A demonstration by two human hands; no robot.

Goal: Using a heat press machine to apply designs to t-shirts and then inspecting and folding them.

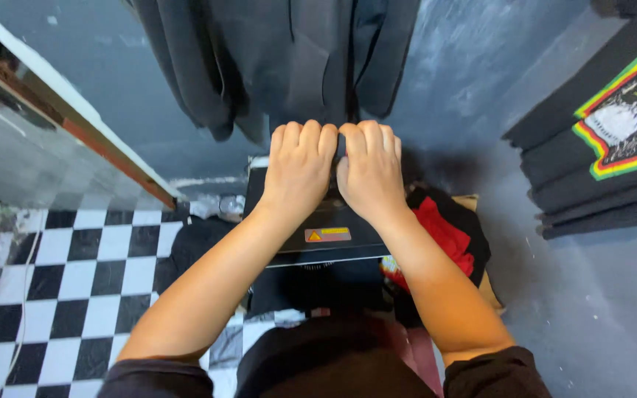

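- A black machine (326,236), flat-topped and boxy, stands in the middle of the view below the hands; its top face carries a small orange-and-yellow warning sticker (327,235) near the front edge.
- A dark bar or handle at the machine's far edge is almost wholly covered by the fingers, so its shape cannot be told.
- The left hand (298,171) is curled into a fist over that bar, knuckles up, fingers folded down and away from the camera.
- The right hand (370,169) is clenched the same way just beside it; the two hands touch at the thumbs.
- Both forearms run straight out from black sleeves at the bottom edge and converge on the grip.
- Dark garments (282,59) hang above the hands against a grey wall.
- A red and black cloth (444,232) lies bunched just right of the machine.
- A stack of folded black shirts (599,162), the top one with a bright striped print, sits at the right edge.
- A black-and-white chequered floor (75,280) shows at the lower left.
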